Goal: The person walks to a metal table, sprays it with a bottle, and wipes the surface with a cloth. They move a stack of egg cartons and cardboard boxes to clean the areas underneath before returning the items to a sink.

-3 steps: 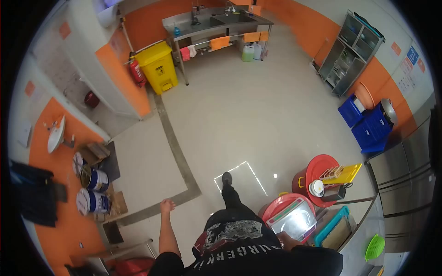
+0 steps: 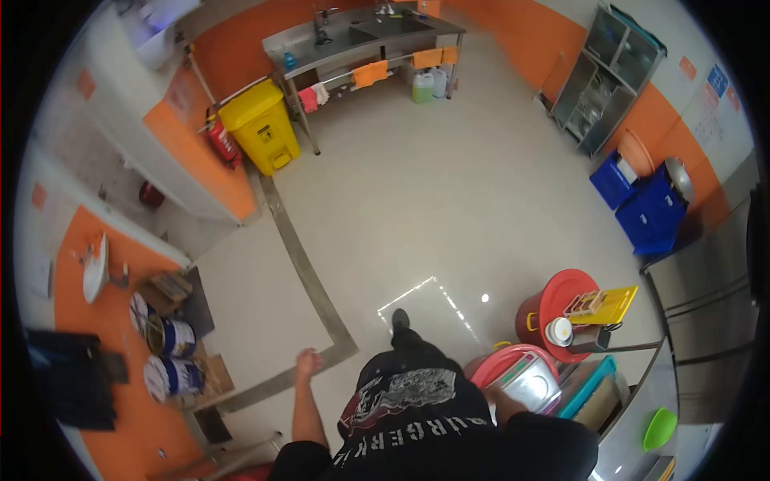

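My left hand (image 2: 307, 361) hangs over the tiled floor to the left of my body, fingers loosely apart and holding nothing. Low at my right side, my right hand (image 2: 499, 403) shows only in part, its fingers hidden. It overlaps a flat, shiny silver kitchen scale (image 2: 529, 386) in this view. The scale lies on top of a red tub (image 2: 491, 367) with a yellow handle. One dark shoe (image 2: 400, 319) is out in front of me on the floor.
A larger red drum (image 2: 539, 319) holding a yellow board (image 2: 609, 309) stands to the right, beside a steel counter (image 2: 635, 437). Paint buckets (image 2: 174, 377) line the left wall. A yellow bin (image 2: 261, 128) and a steel sink table (image 2: 353, 50) stand farther off.
The view has shifted and tilted slightly. My left hand has moved a little right in the picture, and my right hand sits higher against the scale.
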Demonstrator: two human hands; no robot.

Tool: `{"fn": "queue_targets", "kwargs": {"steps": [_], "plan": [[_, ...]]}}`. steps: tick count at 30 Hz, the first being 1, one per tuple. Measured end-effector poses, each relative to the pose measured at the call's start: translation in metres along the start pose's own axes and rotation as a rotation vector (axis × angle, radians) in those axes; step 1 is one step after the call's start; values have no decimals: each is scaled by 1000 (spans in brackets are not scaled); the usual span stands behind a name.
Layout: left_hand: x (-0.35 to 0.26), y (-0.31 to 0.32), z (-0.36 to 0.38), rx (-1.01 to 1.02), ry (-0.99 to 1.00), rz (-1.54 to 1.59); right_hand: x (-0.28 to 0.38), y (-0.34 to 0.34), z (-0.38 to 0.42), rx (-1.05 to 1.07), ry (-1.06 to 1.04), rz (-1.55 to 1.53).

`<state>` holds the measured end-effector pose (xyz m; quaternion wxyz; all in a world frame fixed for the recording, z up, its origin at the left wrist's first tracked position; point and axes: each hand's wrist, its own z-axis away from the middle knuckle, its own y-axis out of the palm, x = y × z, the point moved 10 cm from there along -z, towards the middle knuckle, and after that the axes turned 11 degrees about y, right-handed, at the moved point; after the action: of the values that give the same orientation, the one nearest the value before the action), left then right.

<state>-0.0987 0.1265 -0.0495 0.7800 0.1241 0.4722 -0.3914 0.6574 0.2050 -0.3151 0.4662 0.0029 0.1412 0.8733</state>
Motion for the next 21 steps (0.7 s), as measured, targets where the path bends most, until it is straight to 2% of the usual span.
{"fn": "queue_targets", "kwargs": {"steps": [1, 2, 3, 5, 6, 7, 8, 9, 10, 11, 13, 14, 15, 16, 17, 18, 19, 21], "plan": [[-11, 36, -14, 87, -7, -17, 60, 36, -21, 319, 29, -258], [-18, 60, -27, 125, -50, -50, 134, 9, -14, -99, -38, 95], [-38, 56, -49, 142, -74, -98, 247, 34, 57, -439, -28, 405], [-25, 36, -58, 77, -238, 33, 446, 122, 196, -660, -207, 640], [-22, 33, -65, 122, -177, -150, 537, 141, 220, -840, -499, 840], [18, 20, -78, 77, -209, -55, 620, 162, 236, -860, -694, 920], [45, 10, -89, 28, -238, 39, 680, 181, 265, -643, -667, 593], [62, 8, -82, 11, -434, 39, 742, 211, 313, -610, -789, 494], [73, 7, -70, -10, -630, 42, 794, 238, 348, -566, -910, 392], [68, 4, -66, -26, -740, 26, 839, 257, 357, -555, -931, 388], [37, 7, -100, -59, -787, 31, 928, 286, 377, -542, -974, 363], [16, 9, -130, -69, -786, 33, 958, 296, 373, -492, -927, 316], [-6, 13, -171, -70, -765, 39, 981, 304, 362, -443, -882, 269], [-32, 16, -213, -69, -724, 45, 996, 310, 339, -291, -715, 112], [-62, 21, -257, -70, -676, 54, 1015, 308, 308, -217, -633, 86], [-94, 26, -305, -66, -612, 74, 1036, 301, 289, -246, -625, 71], [-130, 29, -358, -62, -531, 94, 1055, 301, 299, -338, -561, 145], [-209, 29, -463, -50, -368, 85, 1108, 293, 322, -408, -565, 159]]}}
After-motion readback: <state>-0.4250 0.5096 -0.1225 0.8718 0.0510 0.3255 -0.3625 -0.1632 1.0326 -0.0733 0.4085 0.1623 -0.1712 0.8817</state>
